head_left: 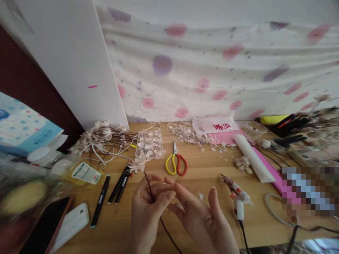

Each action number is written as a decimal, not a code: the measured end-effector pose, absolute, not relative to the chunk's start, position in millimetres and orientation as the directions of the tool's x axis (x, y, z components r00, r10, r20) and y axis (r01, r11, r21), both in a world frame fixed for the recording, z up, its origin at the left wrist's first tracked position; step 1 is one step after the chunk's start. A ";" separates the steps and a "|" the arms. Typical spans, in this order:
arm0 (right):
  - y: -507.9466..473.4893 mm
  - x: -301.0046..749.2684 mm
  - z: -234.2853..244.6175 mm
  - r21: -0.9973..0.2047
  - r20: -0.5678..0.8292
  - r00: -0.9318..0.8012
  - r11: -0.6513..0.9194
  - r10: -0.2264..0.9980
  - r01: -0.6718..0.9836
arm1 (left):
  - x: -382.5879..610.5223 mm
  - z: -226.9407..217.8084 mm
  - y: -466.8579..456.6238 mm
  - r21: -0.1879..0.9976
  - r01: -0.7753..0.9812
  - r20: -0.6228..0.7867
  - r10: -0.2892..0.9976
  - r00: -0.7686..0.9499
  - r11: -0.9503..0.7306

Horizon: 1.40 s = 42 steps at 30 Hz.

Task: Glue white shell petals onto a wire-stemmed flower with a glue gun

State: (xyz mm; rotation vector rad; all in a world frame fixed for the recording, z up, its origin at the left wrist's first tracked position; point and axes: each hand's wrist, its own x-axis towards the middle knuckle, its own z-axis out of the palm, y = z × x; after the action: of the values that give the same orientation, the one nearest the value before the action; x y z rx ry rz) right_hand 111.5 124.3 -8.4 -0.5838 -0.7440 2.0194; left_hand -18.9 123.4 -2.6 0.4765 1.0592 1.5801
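My left hand is closed in a pinch on a thin dark stem that carries a pale pink paper flower at its top end; the stem runs down past my wrist. Beside it, my right hand is palm up with fingers spread, its fingertips touching the left hand's fingers near the stem. It holds nothing that I can see.
On the wooden table lie yellow-and-red scissors, a white glue gun, black markers, a clear tray of petals, a bunch of finished flower stems, a white paper roll, a phone and a white case.
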 end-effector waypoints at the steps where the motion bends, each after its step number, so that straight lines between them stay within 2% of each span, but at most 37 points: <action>1: 123.2 110.0 -8.2 -0.710 -0.121 -0.479 -0.413 0.869 -0.570 | -18.6 -2.7 122.8 0.827 -0.563 -0.230 0.925 -0.302 0.022; 5: 121.3 109.0 -8.1 -0.730 -0.121 -0.461 -0.393 0.879 -0.559 | -20.6 -6.8 121.2 0.843 -0.538 -0.202 0.935 -0.292 0.014; 8: 120.7 113.2 -7.8 -0.691 -0.131 -0.497 -0.439 0.858 -0.574 | -22.4 -8.6 121.7 0.851 -0.525 -0.198 0.939 -0.281 0.022; 13: 118.9 122.3 -2.1 -0.622 -0.161 -0.510 -0.488 0.845 -0.613 | -31.7 -8.9 125.8 0.875 -0.481 -0.200 0.865 -0.460 -0.054; 19: 117.7 121.3 6.2 -0.548 -0.182 -0.531 -0.534 0.828 -0.644 | -35.0 -12.2 120.9 0.966 -0.243 -0.045 0.863 -0.503 -0.092; 24: 119.8 122.6 5.7 -0.563 -0.202 -0.509 -0.525 0.837 -0.639 | -30.6 -13.6 120.8 0.987 -0.093 0.062 0.851 -0.522 -0.129; 27: 125.4 129.5 1.3 -0.587 -0.198 -0.543 -0.542 0.816 -0.601 | -35.7 -15.0 127.7 0.964 -0.256 -0.062 0.879 -0.473 -0.070; 31: 135.2 136.6 -7.8 -0.668 -0.058 -0.632 -0.501 0.773 -0.551 | -40.1 -11.5 135.6 0.858 -0.514 -0.242 0.883 -0.403 0.001; 35: 137.5 132.2 -19.5 -0.770 0.015 -0.621 -0.387 0.784 -0.508 | -37.3 -3.0 136.3 0.793 -0.609 -0.308 0.877 -0.369 0.023; 38: 135.3 125.1 -28.5 -0.868 0.125 -0.416 -0.104 0.901 -0.486 | -34.6 -1.5 135.2 0.766 -0.640 -0.340 0.883 -0.323 0.061; 40: 135.3 120.8 -30.1 -0.933 0.246 -0.244 0.161 0.938 -0.322 | -33.5 -4.2 134.6 0.754 -0.651 -0.352 0.889 -0.294 0.084; 42: 137.7 116.3 -26.1 -0.925 0.379 -0.176 0.374 0.909 -0.061 | -32.6 -8.9 134.1 0.746 -0.658 -0.355 0.897 -0.264 0.102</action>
State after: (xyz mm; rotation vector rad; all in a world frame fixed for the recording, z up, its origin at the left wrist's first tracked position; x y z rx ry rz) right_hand 116.3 137.7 -26.1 -0.8051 -1.4816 1.0544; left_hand -32.6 134.1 -8.9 0.3100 1.0420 1.5278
